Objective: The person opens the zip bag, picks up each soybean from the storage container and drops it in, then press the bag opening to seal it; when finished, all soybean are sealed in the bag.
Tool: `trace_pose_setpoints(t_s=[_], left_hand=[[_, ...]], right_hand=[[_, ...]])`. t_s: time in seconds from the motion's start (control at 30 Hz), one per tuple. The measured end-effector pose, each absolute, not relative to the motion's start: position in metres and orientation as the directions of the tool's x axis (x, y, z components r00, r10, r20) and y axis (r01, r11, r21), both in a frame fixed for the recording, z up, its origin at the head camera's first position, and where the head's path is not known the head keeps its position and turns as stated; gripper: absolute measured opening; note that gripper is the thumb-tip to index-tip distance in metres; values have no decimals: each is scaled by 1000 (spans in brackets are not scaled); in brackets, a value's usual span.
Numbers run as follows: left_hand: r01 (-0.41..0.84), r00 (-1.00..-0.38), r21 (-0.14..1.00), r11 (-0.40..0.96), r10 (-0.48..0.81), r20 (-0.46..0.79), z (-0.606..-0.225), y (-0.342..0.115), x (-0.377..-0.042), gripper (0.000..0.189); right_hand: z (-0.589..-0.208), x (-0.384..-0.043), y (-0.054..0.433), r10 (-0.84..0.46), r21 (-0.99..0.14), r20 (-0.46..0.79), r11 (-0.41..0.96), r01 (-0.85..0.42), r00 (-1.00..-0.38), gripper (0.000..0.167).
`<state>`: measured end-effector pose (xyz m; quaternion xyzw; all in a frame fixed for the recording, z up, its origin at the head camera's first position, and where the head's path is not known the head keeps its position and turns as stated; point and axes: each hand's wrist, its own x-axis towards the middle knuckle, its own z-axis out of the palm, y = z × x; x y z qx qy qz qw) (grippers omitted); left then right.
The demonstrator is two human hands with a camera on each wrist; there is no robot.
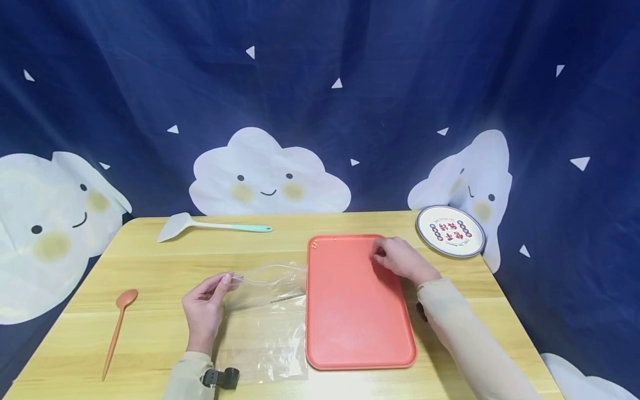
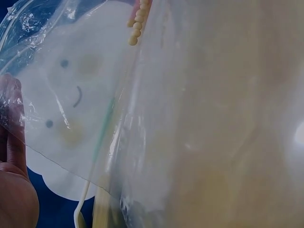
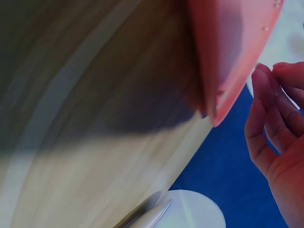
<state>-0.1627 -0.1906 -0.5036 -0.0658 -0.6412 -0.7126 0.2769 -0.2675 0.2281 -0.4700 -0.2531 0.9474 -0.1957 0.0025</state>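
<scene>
My left hand (image 1: 206,308) pinches the mouth edge of a clear zip bag (image 1: 265,328), which spreads from the fingers toward the tray's left side. In the left wrist view the bag film (image 2: 156,142) covers most of the picture. My right hand (image 1: 400,257) is at the far right corner of a coral-red tray (image 1: 357,311), thumb and bent fingertips close together; I cannot tell whether a bean is between them. A few small pale round beans (image 1: 314,244) sit in the tray's far left corner. Another bean (image 3: 220,92) shows by a tray corner in the right wrist view.
A white spatula with a mint handle (image 1: 220,226) lies along the table's back edge. An orange spoon (image 1: 120,328) is at the left. A white plate (image 1: 450,231) with red characters stands at the back right. Behind the wooden table (image 1: 165,278) hangs a blue cloud-print curtain (image 1: 400,83).
</scene>
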Motion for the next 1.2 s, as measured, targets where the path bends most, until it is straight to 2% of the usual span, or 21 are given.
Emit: trace_pose_setpoints(t_s=[0.23, 0.5, 0.67, 0.93, 1.2], left_hand=[[479, -839, 877, -34, -312, 446, -501, -189, -163, 14], [502, -833, 862, -65, -303, 462, -502, -187, -164, 11], [499, -832, 865, -46, -303, 464, -499, -185, -163, 12], [493, -836, 869, -47, -303, 458, -500, -185, -164, 12], [496, -834, 867, -34, -298, 465, -499, -186, -164, 11]], right_hand=[[-461, -264, 209, -485, -420, 125, 764, -489, -866, 7], [-441, -255, 179, -570, -399, 196, 697, -596, -798, 9], [-428, -248, 154, -586, -387, 206, 687, -615, -784, 9], [-414, -242, 113, -620, -480, 256, 584, -655, -741, 10], [-405, -239, 73, -675, -540, 239, 505, -673, -698, 11]])
